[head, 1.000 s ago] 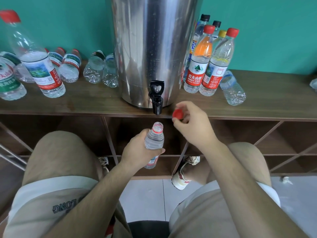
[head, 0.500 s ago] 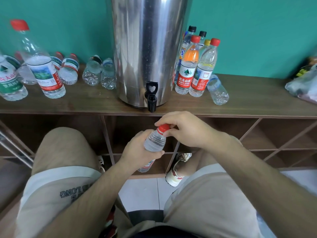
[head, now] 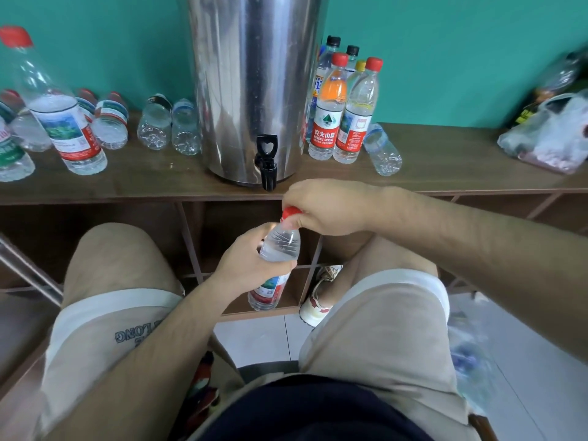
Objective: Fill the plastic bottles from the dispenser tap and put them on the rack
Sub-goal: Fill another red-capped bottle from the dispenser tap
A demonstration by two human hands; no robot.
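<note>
Head view: the bottle (head: 280,249), clear plastic with a red-and-white label, is held tilted in the air between the knees. It is just below and in front of the tap (head: 267,163) and touches neither the tap nor the bench (head: 445,173). Water appears to reach its shoulder, so the filling of this one is judged complete. The left hand (head: 251,265) is wrapped round the bottle's upper body. The right hand (head: 331,208) comes from above, thumb and fingers pinched on the red cap (head: 291,213), which sits on the neck; whether it is screwed home cannot be told. The current step is therefore read as capping, with the placing on the rack (head: 191,237) not yet done. The steel dispenser (head: 254,84) stands at the bench's front edge, its tap overhanging. Just to its right is a cluster of upright bottles (head: 343,116), capped and apparently full, taken as finished work. One small bottle (head: 381,151) lies on its side next to them. To the dispenser's left several lying bottles (head: 168,125) look empty and are judged left to fill; farther left stands a large bottle (head: 60,113), partly full. A plastic bag (head: 547,135) rests at the bench's far right.
</note>
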